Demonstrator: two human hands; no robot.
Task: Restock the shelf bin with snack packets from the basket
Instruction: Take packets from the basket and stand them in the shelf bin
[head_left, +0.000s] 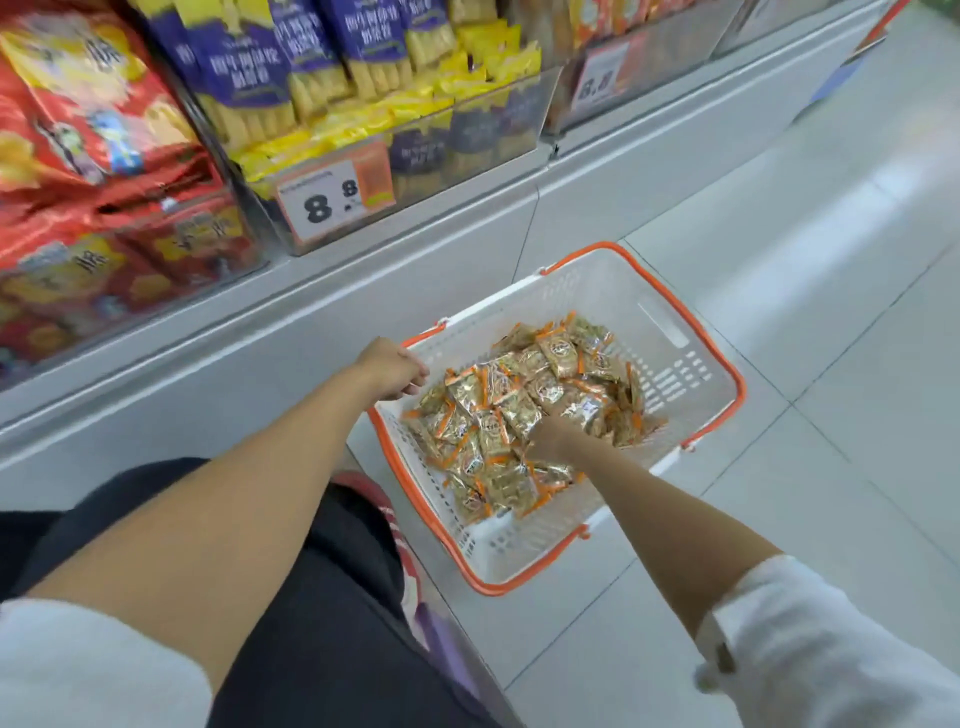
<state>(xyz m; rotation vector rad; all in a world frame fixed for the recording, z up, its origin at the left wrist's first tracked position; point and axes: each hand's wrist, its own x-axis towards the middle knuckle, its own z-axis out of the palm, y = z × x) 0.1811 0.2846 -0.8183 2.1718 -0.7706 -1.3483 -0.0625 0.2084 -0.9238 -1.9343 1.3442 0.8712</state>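
- Down low, buries right hand (553, 439) among snack packets (524, 384), fingers hidden, grip untellable.
- Curls left hand (395, 366) round basket (597, 291) rim.
- Means lifting up-left toward shelf bins (467, 140).

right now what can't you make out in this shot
- Head view, right hand: fingers buried in the packets, so a grasp cannot be told.
- Head view, packets: print too small and glary to read.
- Head view, left hand: curled on the basket rim; its own back hides the fingertips.
- Head view, red bags: blurred by motion, cut off by the left edge.
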